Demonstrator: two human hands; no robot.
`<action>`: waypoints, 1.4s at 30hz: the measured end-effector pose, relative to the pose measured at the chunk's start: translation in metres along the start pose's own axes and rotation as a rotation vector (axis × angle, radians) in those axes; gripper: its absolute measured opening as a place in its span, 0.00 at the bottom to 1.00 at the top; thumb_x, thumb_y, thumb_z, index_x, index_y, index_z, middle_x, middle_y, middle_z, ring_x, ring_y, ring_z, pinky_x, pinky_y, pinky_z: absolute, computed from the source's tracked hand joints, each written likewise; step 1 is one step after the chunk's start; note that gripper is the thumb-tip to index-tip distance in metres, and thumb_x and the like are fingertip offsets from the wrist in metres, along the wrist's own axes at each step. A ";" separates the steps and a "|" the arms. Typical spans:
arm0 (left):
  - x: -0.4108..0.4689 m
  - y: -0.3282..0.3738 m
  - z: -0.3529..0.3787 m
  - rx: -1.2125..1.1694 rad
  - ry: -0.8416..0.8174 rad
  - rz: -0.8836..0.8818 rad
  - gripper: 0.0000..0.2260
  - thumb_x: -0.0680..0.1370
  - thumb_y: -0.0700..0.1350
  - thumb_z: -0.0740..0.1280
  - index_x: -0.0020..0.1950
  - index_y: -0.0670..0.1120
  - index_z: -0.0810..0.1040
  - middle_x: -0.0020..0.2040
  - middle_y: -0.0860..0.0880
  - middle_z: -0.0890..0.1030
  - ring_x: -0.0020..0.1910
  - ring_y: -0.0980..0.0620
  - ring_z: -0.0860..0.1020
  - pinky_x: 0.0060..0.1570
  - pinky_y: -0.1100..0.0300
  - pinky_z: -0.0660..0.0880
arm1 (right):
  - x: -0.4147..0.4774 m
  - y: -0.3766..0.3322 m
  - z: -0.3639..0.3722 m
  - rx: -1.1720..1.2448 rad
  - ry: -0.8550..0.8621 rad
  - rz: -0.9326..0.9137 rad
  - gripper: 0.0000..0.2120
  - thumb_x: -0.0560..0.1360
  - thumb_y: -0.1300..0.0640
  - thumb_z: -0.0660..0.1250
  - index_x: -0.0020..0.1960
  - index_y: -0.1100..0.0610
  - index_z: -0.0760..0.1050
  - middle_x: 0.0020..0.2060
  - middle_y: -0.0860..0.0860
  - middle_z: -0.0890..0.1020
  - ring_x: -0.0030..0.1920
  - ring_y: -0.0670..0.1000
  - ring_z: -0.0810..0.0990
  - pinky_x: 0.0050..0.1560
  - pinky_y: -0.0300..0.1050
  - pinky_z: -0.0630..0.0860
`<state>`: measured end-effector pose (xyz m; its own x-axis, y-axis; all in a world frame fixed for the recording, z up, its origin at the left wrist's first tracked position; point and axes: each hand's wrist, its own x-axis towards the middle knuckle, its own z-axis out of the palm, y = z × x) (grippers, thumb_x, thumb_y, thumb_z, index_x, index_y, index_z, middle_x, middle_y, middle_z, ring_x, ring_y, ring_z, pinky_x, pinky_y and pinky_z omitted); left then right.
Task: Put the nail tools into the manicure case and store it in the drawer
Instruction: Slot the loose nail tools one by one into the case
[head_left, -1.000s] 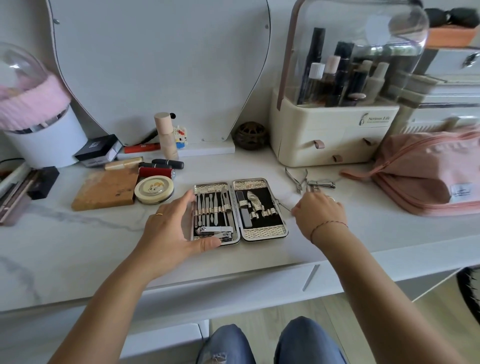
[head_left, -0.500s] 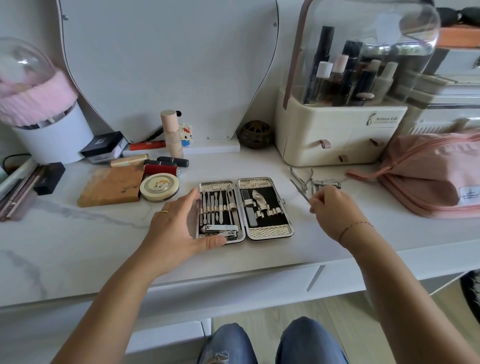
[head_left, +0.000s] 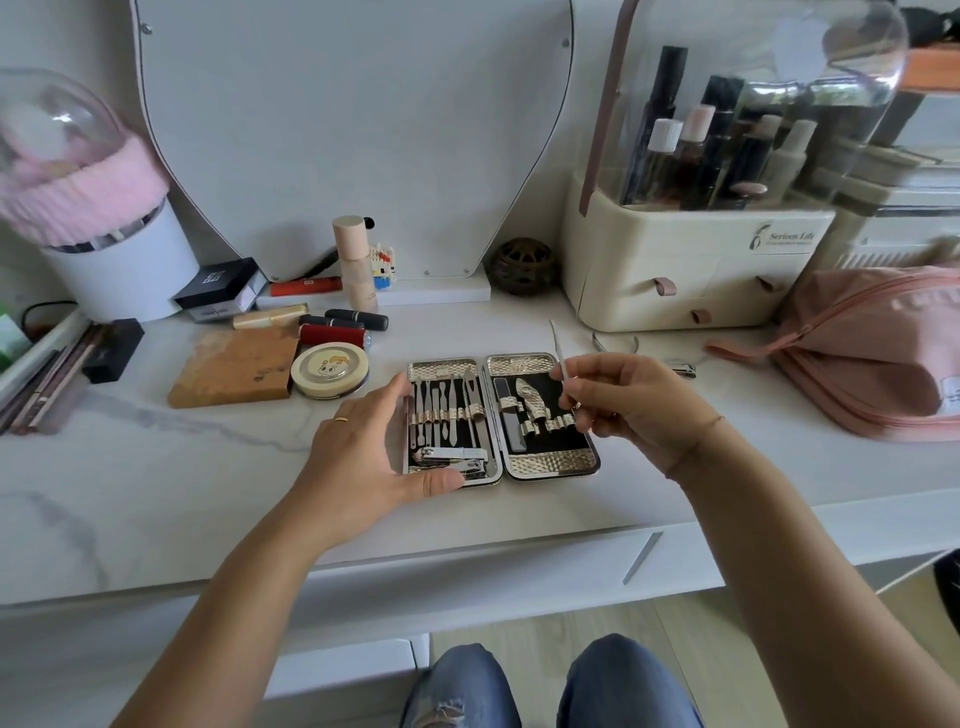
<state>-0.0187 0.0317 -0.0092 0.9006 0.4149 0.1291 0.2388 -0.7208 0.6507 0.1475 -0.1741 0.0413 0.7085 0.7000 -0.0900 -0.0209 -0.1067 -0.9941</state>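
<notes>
Two hands work here: left hand (head_left: 363, 457) spread, bracing the open silver-edged manicure case (head_left: 501, 418), right hand (head_left: 628, 402) pinching a thin steel nail tool (head_left: 560, 353), which could slip or miss its elastic loop.

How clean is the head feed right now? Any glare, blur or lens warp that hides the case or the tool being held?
Head view: soft, even daylight; the open manicure case and the thin tool in the right hand read sharp. Head view, edges: wide-angle warp bends the mirror, and the clear dome at far left looks smeared. Head view, top right: window reflections glaze the organizer lid, dimming the bottles inside.
</notes>
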 end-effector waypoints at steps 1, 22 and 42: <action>0.000 0.000 0.000 0.002 0.000 -0.002 0.55 0.53 0.77 0.64 0.75 0.57 0.52 0.73 0.56 0.63 0.72 0.53 0.59 0.71 0.49 0.58 | 0.003 -0.002 0.004 -0.024 0.008 -0.004 0.05 0.74 0.67 0.65 0.45 0.60 0.78 0.32 0.53 0.80 0.24 0.45 0.75 0.26 0.34 0.67; -0.006 0.017 -0.007 0.015 0.001 0.027 0.54 0.56 0.75 0.67 0.76 0.55 0.51 0.73 0.56 0.62 0.71 0.55 0.57 0.63 0.62 0.54 | 0.091 -0.009 0.062 -0.377 -0.161 0.109 0.04 0.72 0.66 0.69 0.39 0.60 0.77 0.31 0.55 0.80 0.24 0.43 0.77 0.23 0.32 0.71; -0.007 0.022 -0.008 0.032 0.015 0.026 0.50 0.60 0.67 0.71 0.75 0.56 0.51 0.73 0.58 0.62 0.70 0.57 0.57 0.63 0.62 0.54 | 0.089 -0.023 0.065 -1.063 -0.232 -0.008 0.09 0.66 0.51 0.76 0.34 0.51 0.77 0.34 0.50 0.80 0.32 0.47 0.74 0.35 0.40 0.73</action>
<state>-0.0229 0.0171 0.0097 0.9011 0.4044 0.1568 0.2276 -0.7487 0.6226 0.1653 -0.0638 0.0520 0.5534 0.8075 -0.2042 0.6830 -0.5803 -0.4436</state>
